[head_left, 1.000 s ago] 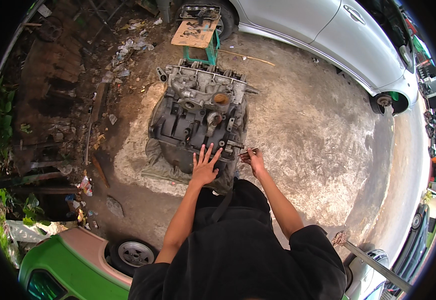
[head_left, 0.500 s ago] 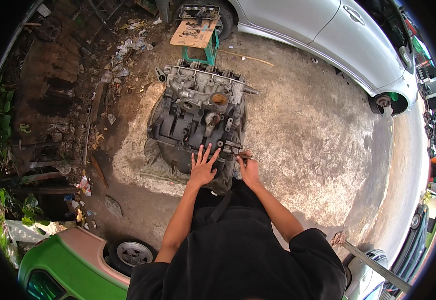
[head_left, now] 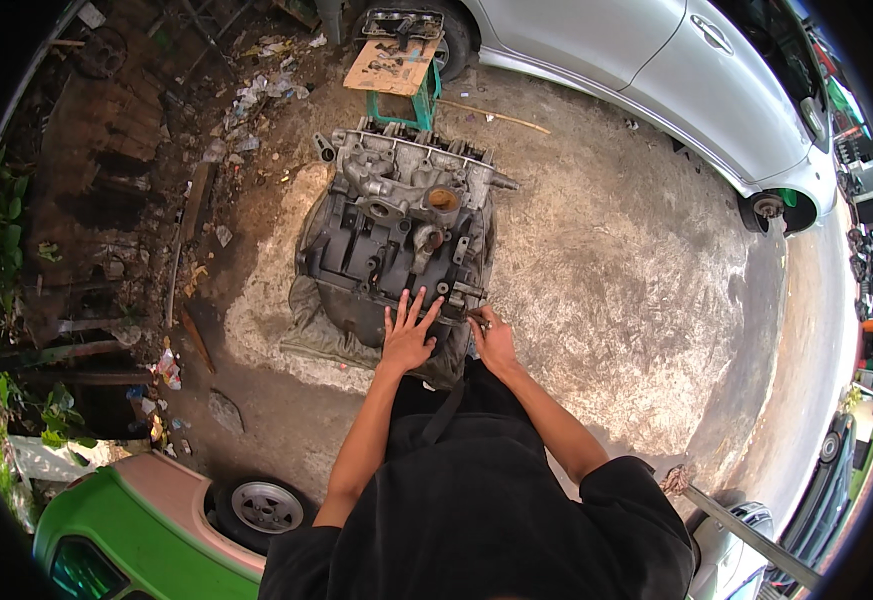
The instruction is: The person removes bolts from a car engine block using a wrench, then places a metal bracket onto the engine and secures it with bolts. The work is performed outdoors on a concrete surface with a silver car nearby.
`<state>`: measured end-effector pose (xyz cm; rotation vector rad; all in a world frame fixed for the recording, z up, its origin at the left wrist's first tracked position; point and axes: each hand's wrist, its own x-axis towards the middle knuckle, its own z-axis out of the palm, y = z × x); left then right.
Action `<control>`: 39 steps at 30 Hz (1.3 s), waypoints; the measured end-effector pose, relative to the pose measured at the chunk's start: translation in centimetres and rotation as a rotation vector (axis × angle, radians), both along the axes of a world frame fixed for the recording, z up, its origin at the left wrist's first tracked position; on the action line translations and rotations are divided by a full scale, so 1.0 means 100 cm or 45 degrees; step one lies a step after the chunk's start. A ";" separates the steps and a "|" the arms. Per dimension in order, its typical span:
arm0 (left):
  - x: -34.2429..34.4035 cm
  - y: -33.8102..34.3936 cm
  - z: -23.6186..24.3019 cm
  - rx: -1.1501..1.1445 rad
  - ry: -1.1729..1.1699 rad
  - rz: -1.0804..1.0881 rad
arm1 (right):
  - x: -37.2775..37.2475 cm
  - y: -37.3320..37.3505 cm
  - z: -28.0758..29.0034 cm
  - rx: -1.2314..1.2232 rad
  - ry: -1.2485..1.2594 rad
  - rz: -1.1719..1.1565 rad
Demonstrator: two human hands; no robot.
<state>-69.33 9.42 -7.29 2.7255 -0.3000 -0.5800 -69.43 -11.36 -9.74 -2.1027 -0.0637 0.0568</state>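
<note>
A car engine (head_left: 396, 225), dark block below and grey metal head on the far side, lies on a dark cloth (head_left: 318, 335) on the ground before me. My left hand (head_left: 408, 338) rests flat on the engine's near edge, fingers spread and holding nothing. At the near right corner of the engine, my right hand (head_left: 493, 338) has its fingers pinched together beside a small bracket-like part (head_left: 468, 297). Whatever lies between those fingertips is too small to make out.
Behind the engine stands a green stool (head_left: 421, 105) topped with cardboard (head_left: 386, 66) bearing small parts. A silver car (head_left: 596, 50) is at the far right, a green car (head_left: 146, 520) at the near left. Litter and planks (head_left: 199, 200) line the left side.
My right hand has shifted slightly left, its fingertips now closer against the engine's corner. My left hand stays spread in the same spot.
</note>
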 end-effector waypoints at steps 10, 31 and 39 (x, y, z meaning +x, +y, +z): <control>0.001 0.000 -0.003 0.008 0.005 -0.003 | 0.004 0.001 0.000 -0.134 0.122 0.072; 0.000 -0.001 -0.001 0.006 -0.011 0.009 | 0.026 -0.002 -0.008 -0.218 -0.047 0.223; 0.001 0.000 0.000 0.010 0.033 0.005 | 0.053 0.002 -0.045 0.510 0.620 -0.308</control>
